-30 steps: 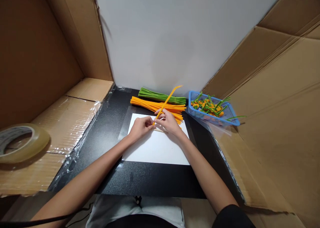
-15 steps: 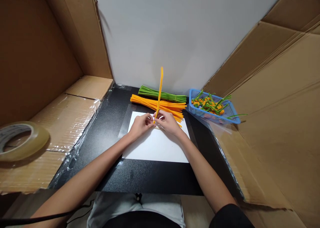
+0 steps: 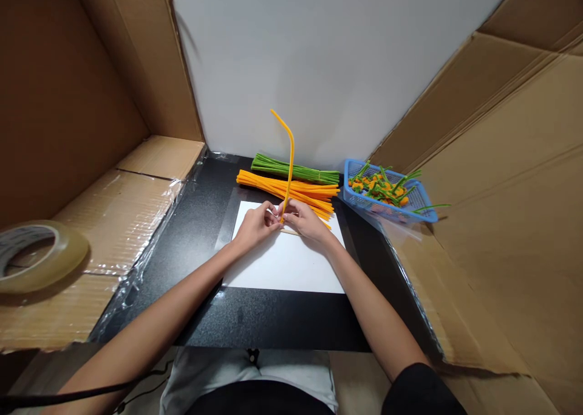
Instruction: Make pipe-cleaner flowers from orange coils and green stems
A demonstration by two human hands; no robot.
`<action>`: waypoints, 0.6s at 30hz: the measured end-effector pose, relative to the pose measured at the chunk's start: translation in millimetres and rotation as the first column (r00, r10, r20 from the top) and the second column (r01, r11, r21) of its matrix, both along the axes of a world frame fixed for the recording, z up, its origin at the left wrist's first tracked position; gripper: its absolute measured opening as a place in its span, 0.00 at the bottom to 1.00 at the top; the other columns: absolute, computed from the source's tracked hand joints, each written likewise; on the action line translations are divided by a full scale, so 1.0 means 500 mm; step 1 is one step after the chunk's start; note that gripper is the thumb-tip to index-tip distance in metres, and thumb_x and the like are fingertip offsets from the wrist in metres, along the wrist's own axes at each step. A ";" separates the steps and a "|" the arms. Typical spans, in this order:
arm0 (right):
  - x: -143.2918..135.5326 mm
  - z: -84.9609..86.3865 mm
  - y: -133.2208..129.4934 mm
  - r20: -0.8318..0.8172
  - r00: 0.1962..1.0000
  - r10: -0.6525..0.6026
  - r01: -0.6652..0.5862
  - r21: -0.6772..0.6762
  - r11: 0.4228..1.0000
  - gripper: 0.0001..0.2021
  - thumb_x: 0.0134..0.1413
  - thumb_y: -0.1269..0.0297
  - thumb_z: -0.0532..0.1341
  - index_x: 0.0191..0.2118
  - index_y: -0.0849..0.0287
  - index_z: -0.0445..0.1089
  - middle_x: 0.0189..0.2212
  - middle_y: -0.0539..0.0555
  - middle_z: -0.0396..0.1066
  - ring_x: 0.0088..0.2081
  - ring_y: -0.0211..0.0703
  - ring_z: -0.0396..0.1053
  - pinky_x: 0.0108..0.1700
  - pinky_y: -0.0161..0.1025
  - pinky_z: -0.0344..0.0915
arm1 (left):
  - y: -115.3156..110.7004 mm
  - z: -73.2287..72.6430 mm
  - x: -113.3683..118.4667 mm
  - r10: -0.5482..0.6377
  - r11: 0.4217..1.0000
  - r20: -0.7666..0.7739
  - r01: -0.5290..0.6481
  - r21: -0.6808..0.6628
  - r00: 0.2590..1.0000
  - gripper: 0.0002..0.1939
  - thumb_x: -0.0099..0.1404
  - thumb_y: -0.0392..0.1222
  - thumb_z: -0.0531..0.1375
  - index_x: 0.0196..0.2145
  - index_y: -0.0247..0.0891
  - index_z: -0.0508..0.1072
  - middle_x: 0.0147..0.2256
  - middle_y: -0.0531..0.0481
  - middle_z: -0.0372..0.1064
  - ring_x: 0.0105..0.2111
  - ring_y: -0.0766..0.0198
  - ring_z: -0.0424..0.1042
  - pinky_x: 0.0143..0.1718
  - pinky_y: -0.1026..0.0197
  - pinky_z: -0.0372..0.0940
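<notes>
An orange pipe cleaner (image 3: pixel 290 154) rises from between my fingertips, its upper part bent to the left. My left hand (image 3: pixel 260 223) pinches its lower end from the left. From the right, my right hand (image 3: pixel 303 219) grips the same low part, the fingertips of both hands nearly touching. Under the hands lies a white sheet (image 3: pixel 282 266), with a thin wooden stick (image 3: pixel 290 232) on it beside the fingertips. Just behind are a bundle of orange pipe cleaners (image 3: pixel 264 182) and a bundle of green ones (image 3: pixel 291 170).
A blue basket (image 3: pixel 389 209) at the back right holds orange and green pieces, with a clear plastic bag (image 3: pixel 401 228) by it. A large tape roll (image 3: pixel 68 257) rests on cardboard at the left. Cardboard walls flank the black table (image 3: pixel 273 321).
The top of the orange pipe cleaner, nearly straight before, now bends to the left. Both hands have stayed in almost the same place.
</notes>
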State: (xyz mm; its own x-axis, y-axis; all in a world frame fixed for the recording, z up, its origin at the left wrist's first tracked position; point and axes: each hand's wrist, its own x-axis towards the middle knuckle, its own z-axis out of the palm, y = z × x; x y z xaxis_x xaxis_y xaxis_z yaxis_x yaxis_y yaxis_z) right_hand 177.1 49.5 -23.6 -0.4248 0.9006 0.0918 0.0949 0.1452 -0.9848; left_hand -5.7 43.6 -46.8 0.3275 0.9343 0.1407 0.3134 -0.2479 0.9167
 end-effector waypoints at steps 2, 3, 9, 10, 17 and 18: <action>-0.001 -0.003 0.001 -0.037 0.999 0.001 -0.002 -0.036 0.999 0.05 0.52 0.66 0.62 0.36 0.56 0.69 0.32 0.49 0.70 0.35 0.42 0.70 0.40 0.40 0.67 | 0.000 -0.001 0.000 -0.004 1.000 0.016 0.004 -0.009 1.000 0.15 0.57 0.44 0.68 0.36 0.40 0.65 0.27 0.54 0.77 0.25 0.64 0.73 0.29 0.65 0.63; 0.000 -0.004 0.001 -0.048 0.999 0.002 -0.004 -0.046 0.999 0.04 0.52 0.66 0.62 0.36 0.56 0.68 0.31 0.49 0.70 0.34 0.41 0.69 0.40 0.39 0.67 | 0.000 -0.002 0.001 -0.001 1.000 0.018 0.001 -0.012 1.000 0.15 0.57 0.44 0.68 0.36 0.40 0.66 0.27 0.54 0.77 0.25 0.64 0.73 0.29 0.65 0.63; 0.001 0.002 -0.001 -0.013 0.999 0.051 -0.051 -0.015 0.999 0.04 0.53 0.65 0.62 0.36 0.56 0.69 0.33 0.50 0.70 0.37 0.43 0.69 0.43 0.40 0.65 | 0.002 -0.002 0.001 0.021 0.999 0.005 -0.021 -0.034 1.000 0.16 0.54 0.40 0.70 0.36 0.40 0.66 0.29 0.53 0.79 0.27 0.63 0.75 0.31 0.64 0.64; 0.001 0.002 -0.001 -0.002 0.999 0.053 -0.053 -0.011 0.999 0.04 0.53 0.65 0.62 0.36 0.56 0.69 0.33 0.50 0.71 0.37 0.44 0.69 0.43 0.41 0.65 | 0.003 -0.001 0.002 0.024 0.999 0.008 -0.024 -0.042 1.000 0.16 0.54 0.39 0.70 0.36 0.40 0.66 0.30 0.53 0.79 0.28 0.63 0.76 0.31 0.64 0.64; -0.005 -0.008 -0.005 0.000 1.000 0.029 -0.029 0.033 0.999 0.06 0.57 0.60 0.63 0.36 0.56 0.71 0.32 0.51 0.71 0.34 0.43 0.68 0.40 0.39 0.64 | 0.000 0.003 0.003 0.047 0.997 0.009 -0.047 -0.053 0.999 0.17 0.54 0.39 0.71 0.35 0.40 0.66 0.28 0.54 0.79 0.26 0.63 0.75 0.30 0.64 0.63; -0.006 -0.009 -0.006 0.000 1.000 0.010 -0.010 0.038 0.999 0.05 0.57 0.61 0.63 0.36 0.57 0.71 0.31 0.50 0.70 0.33 0.42 0.67 0.38 0.38 0.63 | -0.002 0.003 0.002 0.046 0.997 0.018 -0.044 -0.061 0.999 0.17 0.54 0.39 0.70 0.35 0.40 0.66 0.28 0.54 0.79 0.26 0.63 0.75 0.30 0.64 0.63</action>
State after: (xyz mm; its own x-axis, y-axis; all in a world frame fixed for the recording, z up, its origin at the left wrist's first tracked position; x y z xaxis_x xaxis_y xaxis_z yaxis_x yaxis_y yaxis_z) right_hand 173.9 46.4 -28.1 -0.4337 0.8922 0.1258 0.0930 0.1832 -0.9787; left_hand -4.6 42.4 -45.2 0.2828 0.9550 0.0893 0.3054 -0.1779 0.9355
